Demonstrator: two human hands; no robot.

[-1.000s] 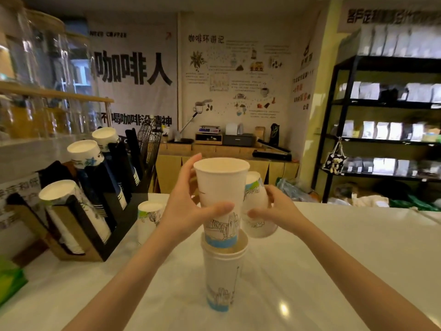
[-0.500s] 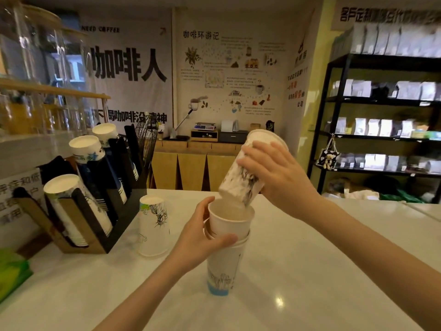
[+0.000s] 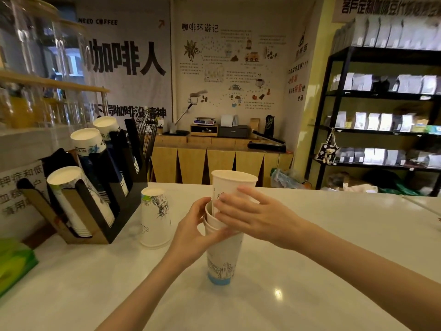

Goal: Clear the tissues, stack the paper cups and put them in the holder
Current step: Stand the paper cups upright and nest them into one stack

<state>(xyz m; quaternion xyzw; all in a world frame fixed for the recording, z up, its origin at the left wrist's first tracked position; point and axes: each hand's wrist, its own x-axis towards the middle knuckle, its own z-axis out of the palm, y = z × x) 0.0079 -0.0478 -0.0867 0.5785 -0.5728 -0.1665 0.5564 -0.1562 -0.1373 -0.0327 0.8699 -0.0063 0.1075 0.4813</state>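
Note:
A stack of white paper cups (image 3: pixel 224 256) stands upright on the pale counter (image 3: pixel 310 271) in the middle of the view. My left hand (image 3: pixel 193 232) grips the stack near its upper rims. My right hand (image 3: pixel 250 213) holds the top cup (image 3: pixel 232 182), which sits upright and partly sunk into the stack. One more paper cup (image 3: pixel 155 218) stands upside down just to the left. The black cup holder (image 3: pixel 119 199) at the left has slanted rows filled with cups. No tissues show on the counter.
A green packet (image 3: pixel 14 261) lies at the counter's left edge. Glass jars on a wooden shelf rise behind the holder. A black shelving unit (image 3: pixel 386 120) with bags stands at the far right, and a wooden back counter (image 3: pixel 214 161) lies beyond.
My right hand tipped its cup upright and pushed it down into the stack. My left hand has stayed on the stack, which now holds the earlier cup pressed deeper.

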